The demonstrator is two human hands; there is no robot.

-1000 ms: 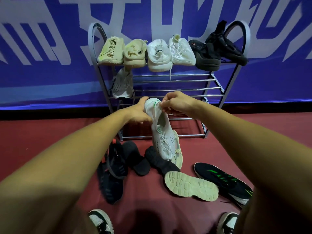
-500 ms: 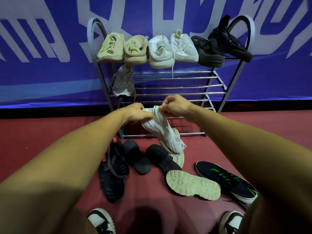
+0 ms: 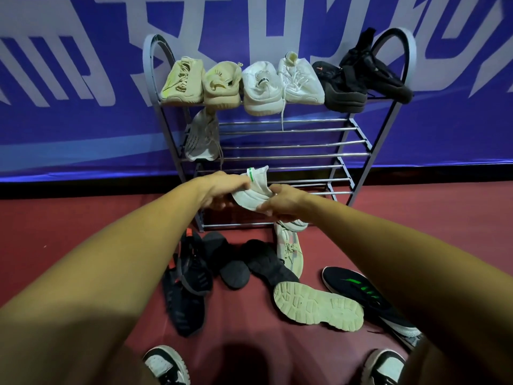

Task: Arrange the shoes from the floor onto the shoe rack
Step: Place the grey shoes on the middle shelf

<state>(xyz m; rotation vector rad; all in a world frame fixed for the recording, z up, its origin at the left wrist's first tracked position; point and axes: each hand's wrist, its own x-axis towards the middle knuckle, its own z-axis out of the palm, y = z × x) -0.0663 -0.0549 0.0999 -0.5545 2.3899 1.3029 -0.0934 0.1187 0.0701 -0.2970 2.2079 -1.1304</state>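
**A:** Halfway yet?

**B:** Roughly. White sneaker (image 3: 251, 195) gripped between left hand (image 3: 222, 190) and right hand (image 3: 284, 202). Seven on the shoe rack (image 3: 361, 154) just beyond them, pile of shoes (image 3: 316, 304) left on the floor (image 3: 83, 218) below.

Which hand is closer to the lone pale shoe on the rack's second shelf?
Left. The left hand is just below the shelf shoe; the right hand is lower and further right. Both grip a white sneaker.

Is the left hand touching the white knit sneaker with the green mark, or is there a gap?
Touching. The head view shows the left hand gripping the white knit sneaker with the green mark, closed over its fabric with no gap between them.
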